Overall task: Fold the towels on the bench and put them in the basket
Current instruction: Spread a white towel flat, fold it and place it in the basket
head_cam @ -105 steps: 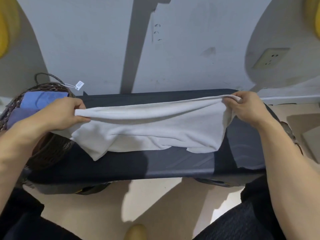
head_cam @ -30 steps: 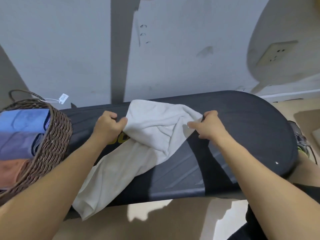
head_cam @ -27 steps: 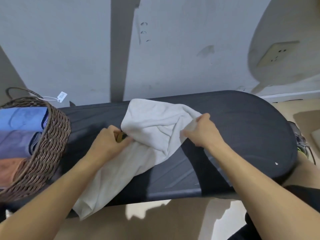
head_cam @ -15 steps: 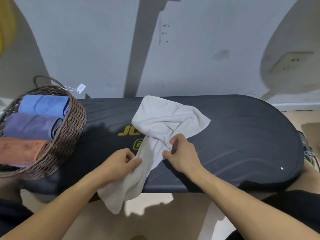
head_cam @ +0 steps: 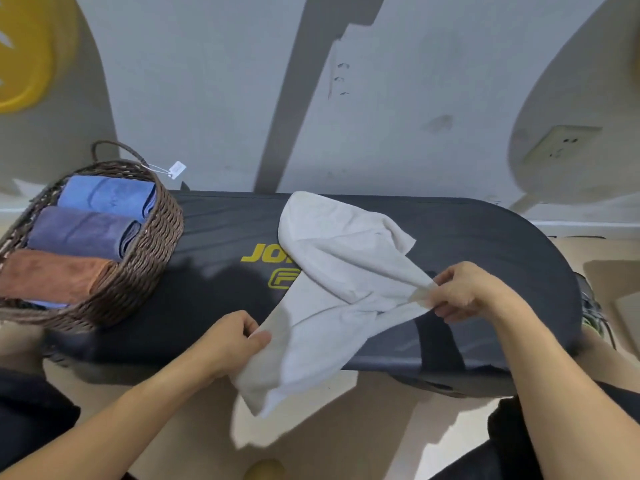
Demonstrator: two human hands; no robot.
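Both hands pinch one white towel [head_cam: 332,292]: the left hand [head_cam: 230,342] grips its near-left edge at the front of the black desk [head_cam: 485,244], and the right hand [head_cam: 465,292] grips a corner drawn out to the right. Between them the towel lies crumpled across the middle of the desk, one end hanging over the front edge. At the desk's left end stands a wicker basket [head_cam: 152,251] holding a blue towel [head_cam: 104,199], a purple towel [head_cam: 79,232] and an orange towel [head_cam: 52,275], rolled side by side.
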